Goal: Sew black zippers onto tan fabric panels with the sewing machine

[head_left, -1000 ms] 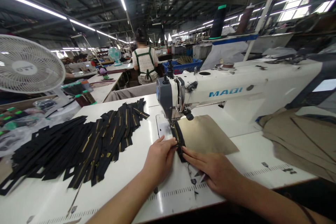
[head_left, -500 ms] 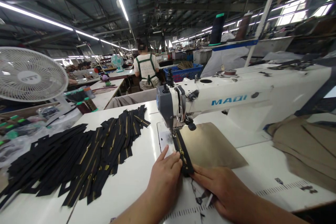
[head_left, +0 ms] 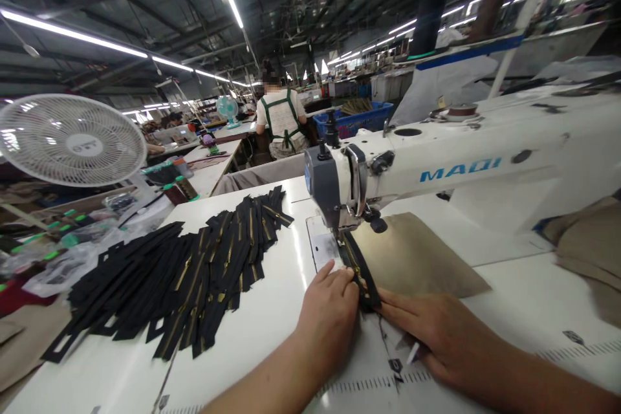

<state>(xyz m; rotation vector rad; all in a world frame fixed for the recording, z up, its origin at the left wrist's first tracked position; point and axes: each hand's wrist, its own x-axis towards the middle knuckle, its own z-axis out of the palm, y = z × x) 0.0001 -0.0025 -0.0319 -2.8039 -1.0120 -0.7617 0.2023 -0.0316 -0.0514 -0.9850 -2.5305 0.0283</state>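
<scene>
1. L hand (head_left: 330, 307): just below ctr of frame; back up, fingers bent, one stretched twd top.
2. L forearm (head_left: 266, 372): bare, runs diag. up from btm edge.
3. R hand (head_left: 439, 330): lower R of ctr; fingers pt L, near L hand, not touching.
4. R forearm (head_left: 533, 372): bare, slants in from btm R.

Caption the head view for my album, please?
Left hand and right hand touch a black fabric, gold-toothed zipper at a white sewing machine.

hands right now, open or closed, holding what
Left hand: fingertips on the black zipper; grip cannot be told.
Right hand: fingertips at the black zipper's near end; grip cannot be told.
</scene>
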